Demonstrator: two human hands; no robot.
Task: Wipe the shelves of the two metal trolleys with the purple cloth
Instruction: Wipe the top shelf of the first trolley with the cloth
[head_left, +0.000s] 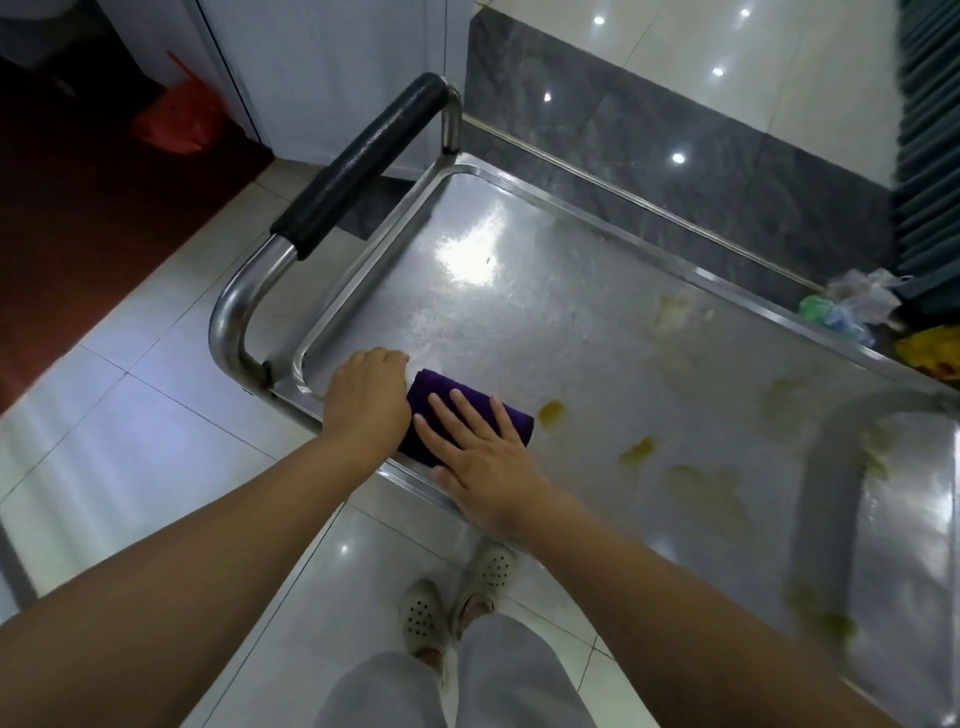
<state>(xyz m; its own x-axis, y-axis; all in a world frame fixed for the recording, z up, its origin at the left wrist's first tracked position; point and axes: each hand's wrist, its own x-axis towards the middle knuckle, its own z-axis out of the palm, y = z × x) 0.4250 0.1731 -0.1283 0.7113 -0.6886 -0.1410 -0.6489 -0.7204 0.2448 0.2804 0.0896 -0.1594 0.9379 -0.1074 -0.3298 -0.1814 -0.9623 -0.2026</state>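
Observation:
A folded purple cloth (441, 402) lies on the top shelf of a metal trolley (545, 312), near its front left corner. My right hand (478, 457) lies flat on the cloth with straight fingers pressing down. My left hand (366, 400) sits at the cloth's left end with fingers curled under; whether it grips the cloth is hidden. Yellow stains (551, 413) dot the shelf to the right of the cloth, with another stain (638, 449) further right.
The trolley's push handle with a black grip (358, 161) rises at the left end. A grey stone step (675, 156) runs behind the trolley. Crumpled bags (852, 306) lie at the far right. A red bag (176, 117) sits at the upper left. My feet stand on white tiles (130, 415).

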